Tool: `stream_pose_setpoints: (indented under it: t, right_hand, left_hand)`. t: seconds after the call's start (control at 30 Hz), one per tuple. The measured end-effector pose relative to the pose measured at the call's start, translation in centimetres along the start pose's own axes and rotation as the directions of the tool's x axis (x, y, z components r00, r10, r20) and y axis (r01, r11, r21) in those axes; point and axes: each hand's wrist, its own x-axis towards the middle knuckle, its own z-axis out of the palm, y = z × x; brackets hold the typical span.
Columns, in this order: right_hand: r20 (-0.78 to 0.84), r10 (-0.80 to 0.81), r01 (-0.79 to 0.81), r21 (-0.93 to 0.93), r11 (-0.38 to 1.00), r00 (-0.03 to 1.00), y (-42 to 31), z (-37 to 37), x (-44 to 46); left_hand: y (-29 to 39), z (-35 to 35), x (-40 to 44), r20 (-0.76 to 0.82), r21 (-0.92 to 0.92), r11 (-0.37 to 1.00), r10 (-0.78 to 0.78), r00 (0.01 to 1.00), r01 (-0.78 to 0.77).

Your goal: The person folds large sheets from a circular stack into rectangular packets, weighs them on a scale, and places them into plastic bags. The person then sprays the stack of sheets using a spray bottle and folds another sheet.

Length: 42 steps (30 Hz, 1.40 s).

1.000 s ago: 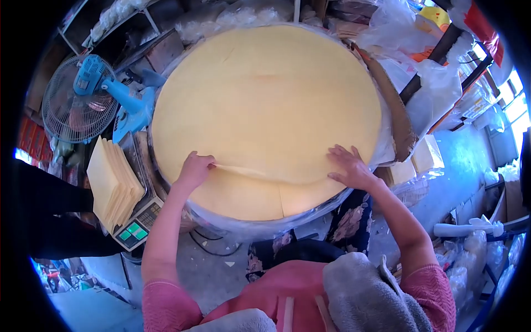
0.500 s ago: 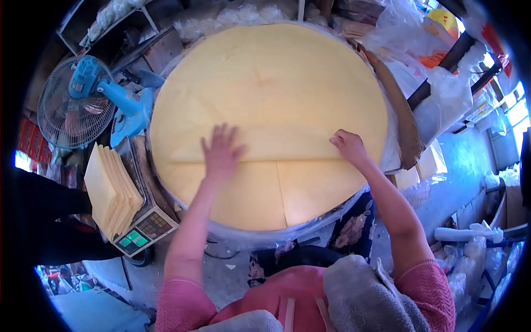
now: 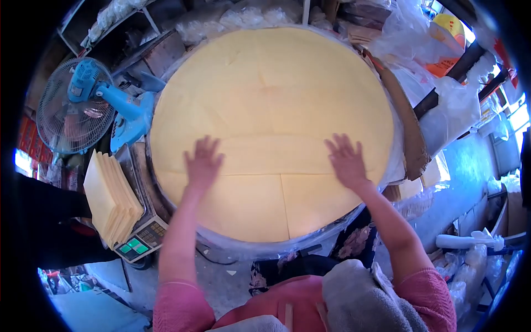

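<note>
Yellow sheet, round table, blue fan, plastic bags behind

We see sheet smooth, matt; plastic film glossy; fan housing smooth plastic; towel rough cloth; cardboard matt, rough-edged.

Cluttered workshop; digital scale, plastic bags

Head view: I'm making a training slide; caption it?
Left hand and right hand spread over yellow sheeting, blue fan and digital scale alongside.
</note>
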Motion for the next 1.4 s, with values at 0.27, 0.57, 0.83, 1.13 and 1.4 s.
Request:
stream_pose_setpoints:
  t: [0.27, 0.57, 0.83, 1.13, 1.4]
  right_hand:
    - [0.131, 0.08, -0.105, 0.196, 0.975, 0.988, 11.5, -2.7, 6.5]
    - [0.471, -0.001, -0.059, 0.112, 0.992, 0.882, 19.6, -1.3, 21.4]
    - [0.653, -0.143, -0.147, 0.368, 0.918, 0.744, 22.4, -2.4, 21.4]
    - [0.071, -0.173, 0.151, 0.252, 0.956, 0.982, 18.6, -7.6, 12.7]
    - [0.225, -0.258, 0.277, -0.057, 0.959, 0.94, 13.3, -6.5, 5.2]
  left_hand:
    - [-11.8, -2.5, 10.3, 0.446, 0.098, 0.987, -0.16, 0.88, 0.13]
    - [-8.3, 0.6, 26.0, 0.229, -0.224, 0.972, 0.119, 0.966, -0.066]
    - [-9.3, -1.7, 27.7, 0.519, -0.001, 0.991, 0.113, 0.847, -0.132]
    - [-10.3, -3.1, 20.9, -0.242, 0.286, 0.914, 0.36, 0.901, -0.289]
    - [-10.5, -0.6, 14.0, -0.1, 0.028, 0.95, 0.313, 0.945, -0.311]
